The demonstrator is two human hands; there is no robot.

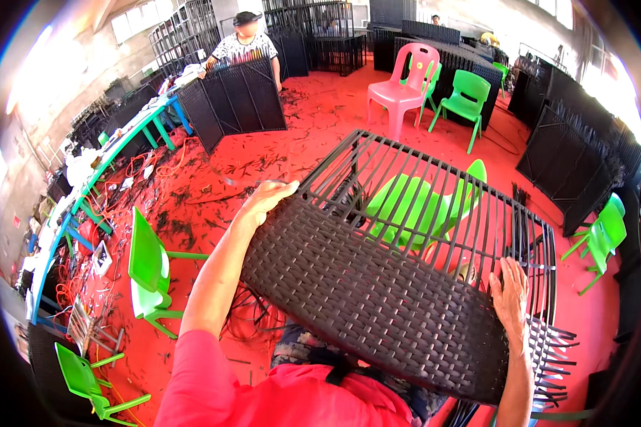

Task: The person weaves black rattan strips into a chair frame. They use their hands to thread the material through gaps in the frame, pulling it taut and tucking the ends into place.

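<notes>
A pink-red sleeve [214, 388] filled the bottom of the view, the person's own shoulder and chest just under the camera. Above it, across the lap, lay a large black woven panel [377, 292] — a metal frame partly covered in dark wicker. The near half was tightly woven; the far half was still bare parallel bars [434, 192], through which a green plastic chair [406, 206] showed on the red floor [320, 121] behind.

The left hand [267, 196] rested at the panel's far left corner, fingers stretched flat and pointing right along the edge where weave met bars; it was open, pressing rather than clasping. The right hand [511, 292] lay on the panel's right side, fingers spread over the weave near the loose strand ends [552, 356] that stuck out past the frame. Whether its fingertips hooked round a bar could not be told.

To the left stood two more green chairs [149, 274] and [85, 381], and a long blue-green workbench [114, 160] cluttered with orange cable and scraps. Further off another person [243, 43] in a patterned shirt stood behind an upright folded black panel [235, 103]. A pink chair [404, 82] and a green one [466, 99] stood near the middle of the room — stacks of dark finished panels [577, 164] leaned along the right side.
</notes>
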